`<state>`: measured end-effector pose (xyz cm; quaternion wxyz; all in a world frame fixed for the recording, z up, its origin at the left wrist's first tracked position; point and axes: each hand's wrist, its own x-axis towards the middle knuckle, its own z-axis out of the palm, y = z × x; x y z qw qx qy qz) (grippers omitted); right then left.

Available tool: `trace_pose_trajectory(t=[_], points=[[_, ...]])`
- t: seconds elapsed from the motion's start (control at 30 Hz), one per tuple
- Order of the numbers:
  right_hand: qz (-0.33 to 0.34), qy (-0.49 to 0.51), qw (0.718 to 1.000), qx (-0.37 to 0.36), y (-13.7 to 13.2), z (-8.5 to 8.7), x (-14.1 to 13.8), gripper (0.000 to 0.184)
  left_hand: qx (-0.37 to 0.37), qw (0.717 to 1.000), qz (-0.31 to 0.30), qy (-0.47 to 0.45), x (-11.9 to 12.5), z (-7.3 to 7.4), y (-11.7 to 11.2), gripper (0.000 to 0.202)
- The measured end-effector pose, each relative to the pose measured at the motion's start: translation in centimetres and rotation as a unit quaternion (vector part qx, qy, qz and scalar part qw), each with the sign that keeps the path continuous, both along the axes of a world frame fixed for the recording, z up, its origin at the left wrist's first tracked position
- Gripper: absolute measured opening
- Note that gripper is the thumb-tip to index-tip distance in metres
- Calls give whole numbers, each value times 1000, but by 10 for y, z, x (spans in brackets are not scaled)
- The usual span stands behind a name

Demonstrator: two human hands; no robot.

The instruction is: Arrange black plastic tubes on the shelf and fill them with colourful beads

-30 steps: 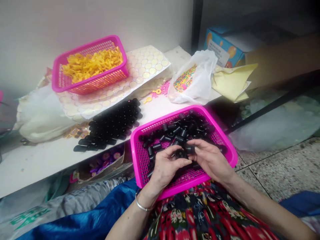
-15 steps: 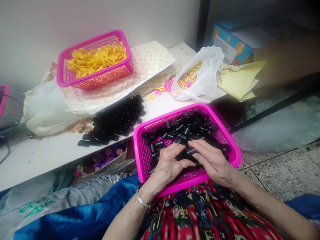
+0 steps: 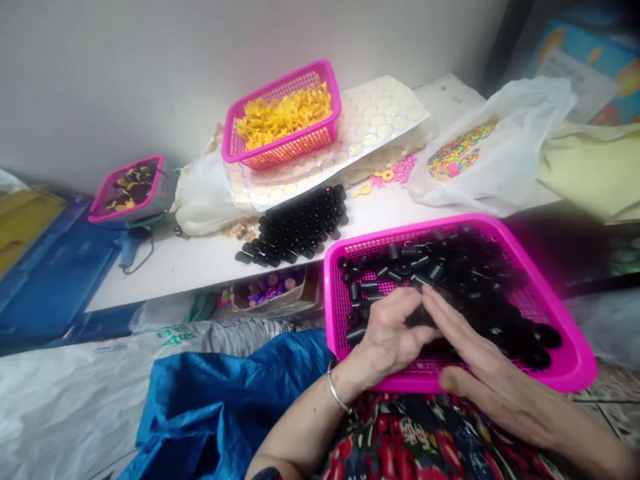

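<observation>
A pink plastic basket (image 3: 332, 293) filled with small black cylindrical pieces (image 3: 430, 267) sits at my lap. Over its near side, my left hand (image 3: 393, 337) is curled with thumb and fingers closing together. Whatever lies in its grip is dark and mostly hidden. My right hand (image 3: 480, 363) has its fingers stretched out straight and its thumb apart. Its fingertips meet those of the left hand above the black pieces. On the white table, to the left, similar black pieces (image 3: 300, 223) lie side by side in tight rows.
Behind the rows stands a pink basket (image 3: 295, 153) of yellow plastic pieces on a sheet of round stickers (image 3: 385, 110). A plastic bag (image 3: 505, 167) holds colourful beads. Farther left is another pink basket (image 3: 127, 212). Below the table sits a box (image 3: 275, 300) of purple items.
The view has swung left, so things appear farther right. My right thumb has spread away from the fingers. The black cylinder seen between my hands before is now hidden.
</observation>
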<state>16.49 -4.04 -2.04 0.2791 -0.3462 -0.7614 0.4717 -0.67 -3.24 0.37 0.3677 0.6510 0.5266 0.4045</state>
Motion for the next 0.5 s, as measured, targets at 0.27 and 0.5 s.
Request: trace_pose_trajectory(t=[0.27,0.5], points=[[-311,34,944,-110,28,-1,23,29,106,867,485,-51,-141,-11,7,39],[-330,6,936,-123,21,-19,39,26,60,782,620,20,-280,-42,22,23]])
